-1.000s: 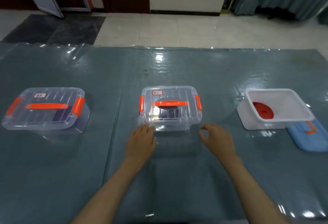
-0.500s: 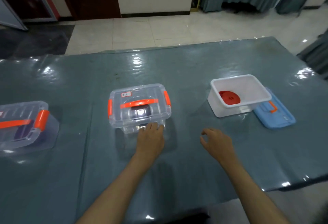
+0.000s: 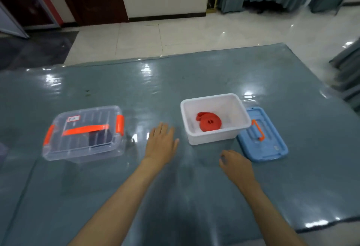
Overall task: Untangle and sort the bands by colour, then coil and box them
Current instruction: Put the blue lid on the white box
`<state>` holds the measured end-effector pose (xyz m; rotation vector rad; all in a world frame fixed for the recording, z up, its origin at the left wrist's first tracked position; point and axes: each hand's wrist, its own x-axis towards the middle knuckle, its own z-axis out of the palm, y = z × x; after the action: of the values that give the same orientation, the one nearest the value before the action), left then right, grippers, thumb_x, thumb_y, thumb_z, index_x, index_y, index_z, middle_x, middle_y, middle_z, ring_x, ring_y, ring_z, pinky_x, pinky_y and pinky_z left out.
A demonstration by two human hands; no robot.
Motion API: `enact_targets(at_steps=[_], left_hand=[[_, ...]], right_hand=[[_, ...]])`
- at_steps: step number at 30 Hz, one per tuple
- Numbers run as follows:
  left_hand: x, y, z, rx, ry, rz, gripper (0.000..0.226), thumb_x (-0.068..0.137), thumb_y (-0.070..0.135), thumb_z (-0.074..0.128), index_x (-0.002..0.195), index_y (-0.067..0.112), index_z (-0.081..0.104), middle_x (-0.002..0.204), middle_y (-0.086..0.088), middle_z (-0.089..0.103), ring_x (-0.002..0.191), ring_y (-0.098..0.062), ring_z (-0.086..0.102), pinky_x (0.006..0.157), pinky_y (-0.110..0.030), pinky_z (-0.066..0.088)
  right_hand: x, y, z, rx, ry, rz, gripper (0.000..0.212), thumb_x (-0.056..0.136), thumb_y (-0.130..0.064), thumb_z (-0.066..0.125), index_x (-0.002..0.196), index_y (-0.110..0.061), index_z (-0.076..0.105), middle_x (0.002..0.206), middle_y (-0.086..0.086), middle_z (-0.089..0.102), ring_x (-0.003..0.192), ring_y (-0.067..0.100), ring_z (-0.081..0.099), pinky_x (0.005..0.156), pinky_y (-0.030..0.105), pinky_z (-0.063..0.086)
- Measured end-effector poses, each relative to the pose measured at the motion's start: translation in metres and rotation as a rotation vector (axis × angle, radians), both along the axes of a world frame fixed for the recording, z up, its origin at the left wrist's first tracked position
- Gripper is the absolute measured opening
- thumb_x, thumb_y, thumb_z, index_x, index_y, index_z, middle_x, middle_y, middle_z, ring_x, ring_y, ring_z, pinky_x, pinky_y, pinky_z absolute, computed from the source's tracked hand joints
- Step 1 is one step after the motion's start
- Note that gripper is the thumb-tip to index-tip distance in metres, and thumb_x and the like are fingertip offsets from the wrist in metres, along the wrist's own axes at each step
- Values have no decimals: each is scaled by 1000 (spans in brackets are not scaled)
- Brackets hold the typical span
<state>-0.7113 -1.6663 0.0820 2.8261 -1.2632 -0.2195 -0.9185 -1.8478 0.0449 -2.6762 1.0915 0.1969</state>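
Note:
A coiled red band (image 3: 210,123) lies in the open white box (image 3: 213,137) right of centre. Its blue lid (image 3: 261,134) with an orange handle lies flat beside the box on the right. To the left stands a clear box (image 3: 83,132), lid latched with orange clips, a dark coiled band showing inside. My left hand (image 3: 161,142) hovers between the two boxes with fingers straight, touching neither. My right hand (image 3: 236,165) hangs below the white box, fingers loosely curled, holding nothing.
The table wears a grey-blue cloth under glossy clear plastic (image 3: 175,197). Its right edge (image 3: 319,94) and near right corner are in view. Tiled floor and draped chairs (image 3: 346,74) lie beyond.
The view has swung right; the far-left clear box is out of frame. My left hand has left the clear box and moved right. My right hand has moved toward the white box.

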Motion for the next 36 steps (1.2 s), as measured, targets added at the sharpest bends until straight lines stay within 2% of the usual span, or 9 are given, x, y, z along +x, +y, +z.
enact_targets(at_steps=[5, 9, 11, 14, 18, 21, 29, 32, 36], left_hand=[[-10, -57, -22, 7, 77, 61, 72, 111, 55, 28, 166, 10, 16, 175, -6, 15, 163, -27, 8, 130, -46, 8], [-18, -77, -46, -19, 229, 173, 80, 109, 60, 23, 167, 13, -6, 177, -1, -6, 163, -24, -9, 131, -47, -4], [-25, -78, -57, -70, 293, 240, 83, 107, 63, 20, 165, 18, -18, 174, 3, -21, 161, -22, -19, 130, -47, -10], [-29, -78, -67, -118, 273, 277, 87, 100, 70, 11, 164, 21, -22, 171, 7, -29, 159, -18, -25, 129, -47, -13], [-25, -79, -71, -127, 250, 274, 90, 94, 75, 5, 164, 23, -21, 171, 9, -29, 159, -14, -24, 127, -43, -16], [-23, -77, -73, -124, 246, 267, 90, 95, 76, 5, 165, 24, -19, 172, 11, -27, 159, -13, -23, 127, -41, -16], [-23, -76, -75, -188, 333, 269, 87, 98, 74, 15, 165, 28, -17, 172, 15, -24, 159, -7, -21, 131, -39, -6], [-25, -76, -73, -205, 355, 267, 86, 101, 71, 20, 166, 26, -14, 172, 15, -20, 159, -7, -19, 131, -38, -6], [-24, -76, -71, -326, 434, 311, 73, 110, 57, 27, 168, 25, -1, 174, 16, -7, 160, -3, -10, 132, -37, -1]], right_hand=[[-31, -81, -16, 78, -17, -81, 19, 98, -31, 59, 104, -17, 70, 112, 7, 73, 108, 33, 68, 81, 40, 52], [-40, -144, -27, 225, -102, -224, 36, 98, -25, 64, 134, -20, 65, 133, 10, 68, 120, 34, 66, 98, 43, 52], [-39, -171, -32, 221, -148, -294, 51, 97, -20, 63, 147, -15, 53, 138, 16, 61, 117, 40, 65, 96, 48, 52], [-34, -202, -45, 185, -127, -361, 52, 98, -17, 61, 147, -7, 48, 140, 23, 55, 117, 46, 62, 90, 51, 52], [-28, -226, -64, 211, -28, -364, 32, 101, -20, 57, 129, -3, 61, 132, 26, 57, 115, 46, 63, 90, 50, 52], [-27, -236, -76, 193, -75, -399, 25, 106, -23, 53, 116, -4, 66, 122, 25, 62, 110, 46, 65, 87, 52, 53], [-21, -269, -49, 138, -620, -657, 20, 107, -18, 53, 101, -6, 67, 104, 24, 72, 98, 44, 66, 84, 48, 47], [0, -269, -19, 157, -803, -551, 19, 107, -20, 56, 106, -7, 70, 102, 18, 74, 95, 37, 67, 78, 36, 41], [39, -248, 11, 267, -792, -238, 17, 101, -7, 62, 112, -8, 75, 105, 14, 77, 97, 30, 69, 79, 24, 40]])
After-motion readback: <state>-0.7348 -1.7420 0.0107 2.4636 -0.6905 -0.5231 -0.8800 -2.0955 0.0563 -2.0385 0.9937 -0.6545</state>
